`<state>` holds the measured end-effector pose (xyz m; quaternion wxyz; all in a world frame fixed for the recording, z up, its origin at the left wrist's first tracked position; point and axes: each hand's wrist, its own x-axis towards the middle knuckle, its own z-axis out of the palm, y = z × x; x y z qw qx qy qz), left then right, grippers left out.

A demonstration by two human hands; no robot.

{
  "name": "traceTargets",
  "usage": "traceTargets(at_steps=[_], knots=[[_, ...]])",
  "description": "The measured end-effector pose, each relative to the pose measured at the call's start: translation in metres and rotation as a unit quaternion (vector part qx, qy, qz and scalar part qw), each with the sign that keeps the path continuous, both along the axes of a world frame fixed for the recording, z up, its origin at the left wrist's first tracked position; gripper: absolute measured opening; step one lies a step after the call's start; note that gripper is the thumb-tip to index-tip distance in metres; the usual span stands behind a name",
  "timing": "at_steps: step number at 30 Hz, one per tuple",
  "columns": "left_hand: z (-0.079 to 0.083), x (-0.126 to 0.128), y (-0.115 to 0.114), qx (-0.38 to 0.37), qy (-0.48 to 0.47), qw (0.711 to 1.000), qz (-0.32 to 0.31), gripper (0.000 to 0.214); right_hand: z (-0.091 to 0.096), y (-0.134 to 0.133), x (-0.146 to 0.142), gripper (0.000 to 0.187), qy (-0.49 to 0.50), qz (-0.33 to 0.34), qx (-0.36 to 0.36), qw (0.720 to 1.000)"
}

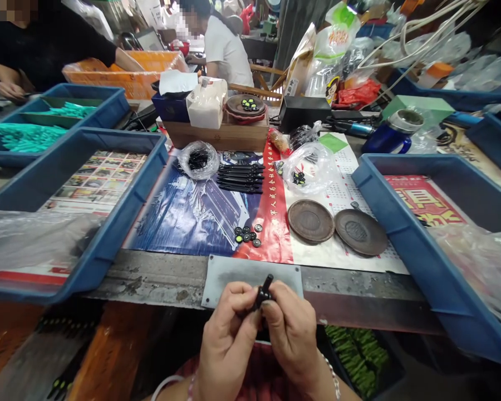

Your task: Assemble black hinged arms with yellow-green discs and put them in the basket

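My left hand [227, 337] and my right hand [290, 331] meet low in the middle of the view, both pinching one small black plastic stick [264, 291] that points up and away from me. They hover over a grey metal plate [234, 273] at the table's near edge. Beyond it, a cluster of small black round parts [247, 234] lies on a blue and red poster. Further back lies a row of black sticks [240, 178].
Two brown round dishes [311, 221] sit right of the round parts. Blue trays stand at left [108, 234] and right [384, 206]. Clear bags [199, 160] hold black parts. A wooden box [217, 136] stands behind. Two other people work at the back.
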<state>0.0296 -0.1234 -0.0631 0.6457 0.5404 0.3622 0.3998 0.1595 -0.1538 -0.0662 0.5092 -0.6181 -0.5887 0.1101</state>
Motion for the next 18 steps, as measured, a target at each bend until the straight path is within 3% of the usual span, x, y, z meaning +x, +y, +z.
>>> traceTargets(at_steps=[4,10,15,18], knots=[[-0.001,0.002,-0.004,-0.015,-0.001,1.000,-0.009,0.022,0.000,0.003,0.007,0.049,0.028,0.033,-0.021,0.999],[-0.004,0.005,-0.007,-0.035,-0.015,0.999,-0.008,0.022,0.005,0.004,0.013,0.044,-0.005,-0.026,0.009,1.000],[-0.003,0.003,-0.003,-0.039,-0.014,0.999,0.007,0.022,0.001,0.002,0.009,0.049,-0.051,0.024,-0.007,0.998],[-0.006,0.001,-0.003,-0.071,-0.021,0.997,0.001,0.023,-0.004,0.004,0.015,0.058,-0.017,0.073,-0.057,0.996]])
